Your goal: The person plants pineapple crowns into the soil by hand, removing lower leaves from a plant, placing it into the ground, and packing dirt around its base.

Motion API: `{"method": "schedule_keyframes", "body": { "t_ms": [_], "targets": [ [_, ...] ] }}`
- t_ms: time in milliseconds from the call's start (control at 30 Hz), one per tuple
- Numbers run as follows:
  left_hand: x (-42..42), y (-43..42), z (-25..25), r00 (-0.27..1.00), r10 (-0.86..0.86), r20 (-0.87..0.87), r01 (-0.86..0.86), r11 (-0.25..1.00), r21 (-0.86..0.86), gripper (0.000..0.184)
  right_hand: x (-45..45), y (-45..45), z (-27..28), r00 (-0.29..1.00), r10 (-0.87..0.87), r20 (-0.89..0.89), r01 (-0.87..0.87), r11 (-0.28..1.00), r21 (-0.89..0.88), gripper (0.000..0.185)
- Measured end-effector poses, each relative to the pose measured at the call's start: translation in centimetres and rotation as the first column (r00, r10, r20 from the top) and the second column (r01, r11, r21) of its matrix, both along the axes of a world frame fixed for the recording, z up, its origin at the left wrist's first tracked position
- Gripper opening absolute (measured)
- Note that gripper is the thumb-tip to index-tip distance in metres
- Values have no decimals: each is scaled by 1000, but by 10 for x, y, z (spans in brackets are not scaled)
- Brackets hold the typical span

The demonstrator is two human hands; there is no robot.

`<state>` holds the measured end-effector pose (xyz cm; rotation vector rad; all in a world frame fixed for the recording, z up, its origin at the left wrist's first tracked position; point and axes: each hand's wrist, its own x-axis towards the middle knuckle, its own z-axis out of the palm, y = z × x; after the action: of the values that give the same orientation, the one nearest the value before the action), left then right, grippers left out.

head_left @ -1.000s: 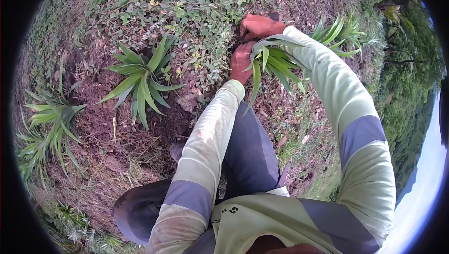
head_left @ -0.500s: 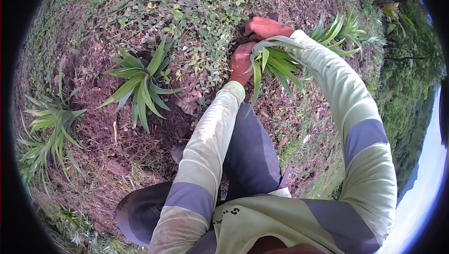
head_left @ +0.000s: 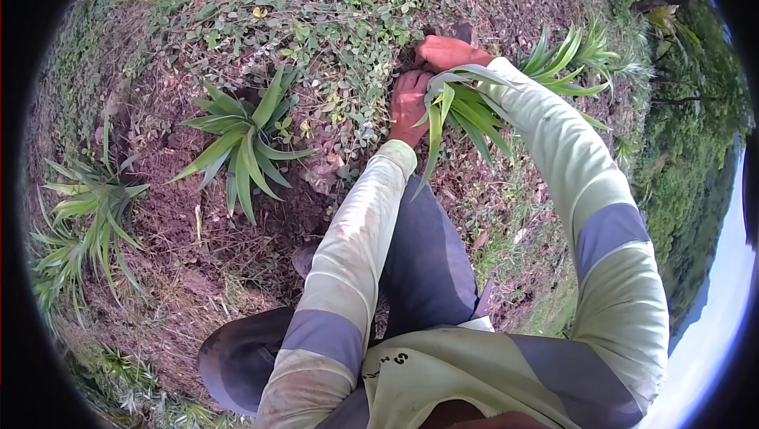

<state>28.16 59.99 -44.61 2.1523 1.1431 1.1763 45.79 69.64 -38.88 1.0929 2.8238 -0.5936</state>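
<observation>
My left hand (head_left: 409,106) is low at the ground with its fingers curled, against the edge of the leafy ground cover. Just beyond it, my right hand (head_left: 449,52) is closed like a fist. What either hand grips is hidden. A small dark brown piece (head_left: 466,33) shows beside my right knuckles; I cannot make out what it is. A pineapple plant (head_left: 472,115) with long pointed leaves stands right by both hands, and its upper leaves lie along my right wrist and sleeve.
Another pineapple plant (head_left: 247,135) grows in bare reddish soil to the left, with a further spiky plant (head_left: 88,211) at the far left. More spiky leaves (head_left: 565,61) rise beyond my right forearm. Low green ground cover (head_left: 316,10) spreads ahead. My bent knee (head_left: 427,259) is below my hands.
My right hand has shifted slightly toward me, and my right forearm has moved a little to the left. My left hand stays almost in place. The view has shifted slightly.
</observation>
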Motion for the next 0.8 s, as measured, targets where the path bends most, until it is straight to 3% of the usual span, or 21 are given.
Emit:
{"method": "schedule_keyframes", "body": {
  "t_ms": [100, 167, 300, 367, 433, 500, 567, 633, 700, 800],
  "targets": [
    [4, -1, -3, 1000, 13, -16, -13, 1000, -10, 34, 8, -7, 4, 994, 46, -101, -41, 998, 50, 24],
    [1, -4, 4, 1000, 4, -4, -4, 997, -82, 35, 2, -5, -2, 999, -17, 37, 16, 1000, 18, 25],
    [-4, -3, 12, 996, -55, -75, 52, 998, -37, 33, 9, 0, -23, 999, -5, 43, 5, 1000, -4, 26],
    [-5, -4, 7, 997, -49, -66, 41, 992, -118, 32, 11, -6, -21, 991, 26, -134, -16, 997, 71, 26],
    [-3, -2, -5, 997, -45, -59, 33, 980, -194, 32, 13, -6, -28, 992, 18, -124, -5, 995, 100, 23],
    [0, 1, -14, 999, -5, -39, -5, 967, -253, 43, 18, -5, -33, 965, 59, -256, -32, 993, 111, 25],
    [-3, 1, -14, 999, -5, -50, -5, 981, -194, 39, 22, -1, -54, 959, 94, -266, -56, 988, 146, 27],
    [-5, 0, -21, 995, -71, 70, 87, 961, -261, 36, 22, -4, -44, 967, 50, -250, -25, 994, 104, 28],
    [0, 4, -36, 995, -101, -14, 89, 926, -366, 39, 20, -6, -35, 956, 59, -286, -21, 991, 134, 27],
    [1, 1, -53, 987, -160, 15, 156, 936, -316, 38, 19, -11, -29, 940, 97, -327, -57, 990, 129, 26]
  ]
}}
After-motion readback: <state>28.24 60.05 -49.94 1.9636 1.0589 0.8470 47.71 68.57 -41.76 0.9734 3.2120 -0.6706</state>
